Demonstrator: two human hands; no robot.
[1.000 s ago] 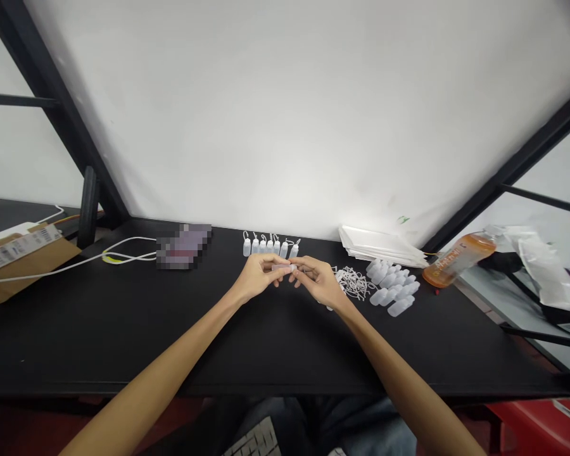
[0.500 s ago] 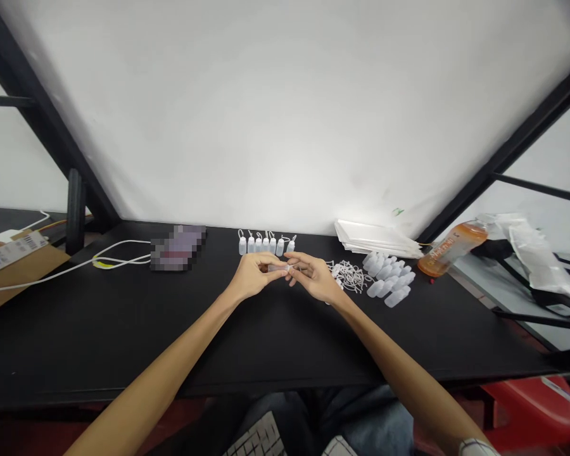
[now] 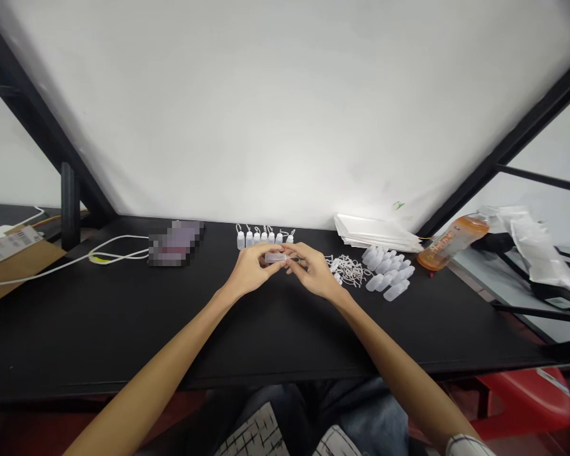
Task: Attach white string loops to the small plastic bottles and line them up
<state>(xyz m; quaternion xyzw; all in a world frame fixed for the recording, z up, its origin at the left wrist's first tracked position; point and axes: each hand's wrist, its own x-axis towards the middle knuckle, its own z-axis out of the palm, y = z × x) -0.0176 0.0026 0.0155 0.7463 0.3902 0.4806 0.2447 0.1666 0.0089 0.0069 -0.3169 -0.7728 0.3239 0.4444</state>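
Note:
My left hand [image 3: 253, 269] and my right hand [image 3: 313, 272] meet above the black table [image 3: 114, 323]. Both pinch a small translucent plastic bottle [image 3: 275, 258] lying sideways between the fingertips, and the fingers hide part of it. Just beyond my hands stands a row of small white dropper bottles [image 3: 265, 238] with thin loops on top. Right of my right hand lie a tangle of white plastic loops [image 3: 348, 270] and a cluster of translucent bottles on their sides [image 3: 387, 275].
A stack of white sheets [image 3: 375, 233] and an orange drink bottle [image 3: 451, 242] stand at the back right. On the left are a pixelated flat object [image 3: 175, 244], a white cable [image 3: 114, 252] and a cardboard box [image 3: 12, 256]. A red stool [image 3: 525, 402] shows below the table.
My hands have drawn closer together around the small bottle, and my right fingers have closed in on it. The view has turned slightly, shifting the table's contents left.

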